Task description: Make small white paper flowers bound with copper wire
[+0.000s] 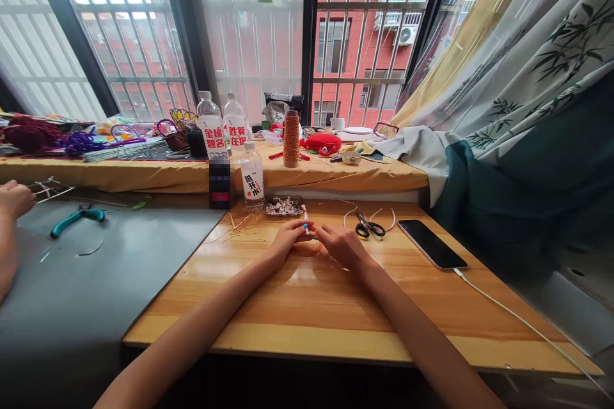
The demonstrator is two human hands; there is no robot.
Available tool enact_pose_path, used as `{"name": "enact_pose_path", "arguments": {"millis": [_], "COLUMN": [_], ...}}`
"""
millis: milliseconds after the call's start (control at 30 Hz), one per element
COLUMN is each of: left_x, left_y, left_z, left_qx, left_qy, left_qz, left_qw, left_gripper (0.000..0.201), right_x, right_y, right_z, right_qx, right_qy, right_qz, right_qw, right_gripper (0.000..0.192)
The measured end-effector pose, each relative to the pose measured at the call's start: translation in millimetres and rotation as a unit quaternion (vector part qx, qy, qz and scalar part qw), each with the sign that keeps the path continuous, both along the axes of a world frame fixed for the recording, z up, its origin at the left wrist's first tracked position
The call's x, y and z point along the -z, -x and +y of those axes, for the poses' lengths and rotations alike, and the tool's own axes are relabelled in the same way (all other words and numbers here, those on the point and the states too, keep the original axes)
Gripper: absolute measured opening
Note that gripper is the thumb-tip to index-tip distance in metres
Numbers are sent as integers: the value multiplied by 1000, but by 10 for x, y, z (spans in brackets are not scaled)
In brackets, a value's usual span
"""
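Observation:
My left hand point(289, 241) is closed in a pinch around a slim white piece point(306, 211) that stands upright from the fingertips, with a turquoise spot low on it. Close against it, my right hand point(341, 245) has its fingers pressed together; whatever is between them is too small to make out. Loops of thin orange thread point(311, 250) lie on the wooden table point(307, 307) just under both hands. Behind them stands a clear tray point(284, 206) of small white and dark pieces. Black-handled scissors point(369, 226) rest to the right of my right hand.
A phone point(432, 244) with a white cable lies at right. Water bottles point(252, 176) and an orange thread spool point(291, 139) stand at the back. On the grey table to the left are turquoise-handled pliers point(77, 221) and another person's hand point(16, 198) holding a white wire frame point(50, 188).

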State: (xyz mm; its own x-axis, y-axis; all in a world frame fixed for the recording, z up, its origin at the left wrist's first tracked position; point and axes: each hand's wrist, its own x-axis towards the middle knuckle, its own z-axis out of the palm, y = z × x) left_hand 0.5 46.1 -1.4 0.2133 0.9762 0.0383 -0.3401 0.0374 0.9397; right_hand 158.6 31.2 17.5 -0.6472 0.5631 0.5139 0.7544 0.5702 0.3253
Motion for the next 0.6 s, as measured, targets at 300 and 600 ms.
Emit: {"name": "enact_pose_path", "arguments": {"millis": [300, 600], "left_x": [18, 5], "left_y": [6, 19], "left_z": [24, 4], "left_qx": [23, 33], "left_qy": [9, 3], "left_qz": [-16, -16], "left_qw": [1000, 999], "left_gripper": [18, 20], "right_x": [-5, 5], "right_y": [11, 12], "right_z": [-8, -13], "right_qx": [0, 0], "right_qy": [19, 2], "right_qz": [5, 6], "right_qw": [1000, 1000], "right_gripper": [28, 23]}}
